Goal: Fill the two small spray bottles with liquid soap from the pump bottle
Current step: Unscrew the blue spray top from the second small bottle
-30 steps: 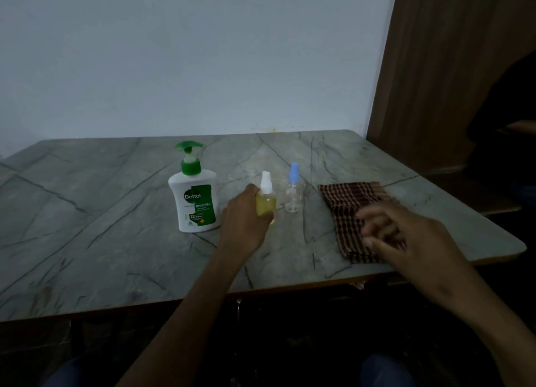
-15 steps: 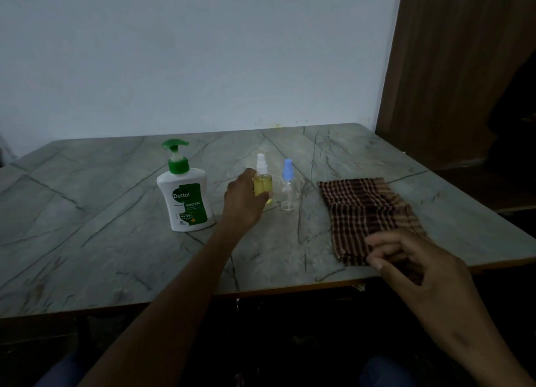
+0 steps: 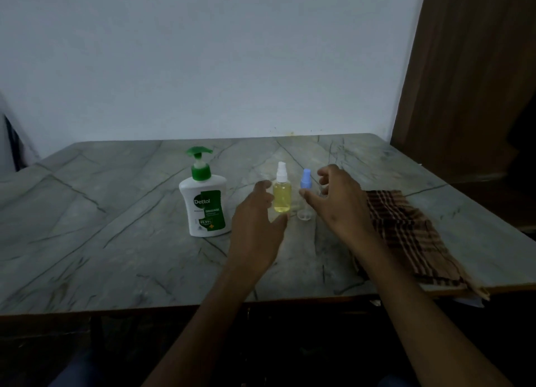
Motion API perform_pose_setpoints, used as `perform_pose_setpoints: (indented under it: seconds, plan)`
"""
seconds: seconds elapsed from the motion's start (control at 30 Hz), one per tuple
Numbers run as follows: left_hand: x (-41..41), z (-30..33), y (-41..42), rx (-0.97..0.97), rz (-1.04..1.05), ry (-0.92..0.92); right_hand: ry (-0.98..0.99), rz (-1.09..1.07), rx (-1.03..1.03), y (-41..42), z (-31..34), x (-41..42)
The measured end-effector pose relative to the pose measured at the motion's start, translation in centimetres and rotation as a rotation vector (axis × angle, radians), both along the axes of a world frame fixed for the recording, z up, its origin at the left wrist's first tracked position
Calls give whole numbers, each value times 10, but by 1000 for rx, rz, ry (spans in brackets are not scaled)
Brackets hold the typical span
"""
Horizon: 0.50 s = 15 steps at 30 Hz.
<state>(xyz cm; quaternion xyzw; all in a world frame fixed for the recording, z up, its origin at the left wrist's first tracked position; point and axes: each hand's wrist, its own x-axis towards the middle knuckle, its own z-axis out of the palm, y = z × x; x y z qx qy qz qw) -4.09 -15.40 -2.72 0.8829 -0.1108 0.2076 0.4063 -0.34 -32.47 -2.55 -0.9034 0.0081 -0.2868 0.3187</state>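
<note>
A white pump bottle (image 3: 206, 204) with a green pump stands upright on the marble table (image 3: 101, 230). To its right stands a small spray bottle with a white cap (image 3: 282, 196), full of yellow liquid. My left hand (image 3: 256, 227) is just left of it, fingers loosely spread beside it and not gripping. A clear spray bottle with a blue cap (image 3: 305, 180) stands next to it and looks empty. My right hand (image 3: 339, 204) cups around this one from the right, thumb in front of its body and fingers apart; I cannot tell if the thumb touches.
A brown checked cloth (image 3: 406, 236) lies on the table's right side and hangs over the front edge. A white wall runs behind the table and a brown wooden panel (image 3: 464, 82) stands at the right.
My left hand has let go of the yellow-filled bottle, which now stands on the table. My right hand moved from the front edge by the cloth up to the blue-capped bottle.
</note>
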Motion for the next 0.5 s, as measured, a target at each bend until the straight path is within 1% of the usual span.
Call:
perform_pose_setpoints:
  seconds: [0.1, 0.2, 0.27, 0.33, 0.5]
  plan:
    - [-35, 0, 6, -55, -59, -19, 15, -13, -48, 6, -2, 18]
    - [-57, -8, 18, -121, -96, 12, -48, -1, -87, 7, -4, 7]
    - [-70, -17, 28, -170, -114, 20, -114, 20, -34, 7, 2, -19]
    - [-82, -28, 36, -187, -124, -21, -147, 45, 7, 11, 13, -57]
    - [-89, -44, 40, -104, -72, -159, -74, 203, 90, 48, 31, -147]
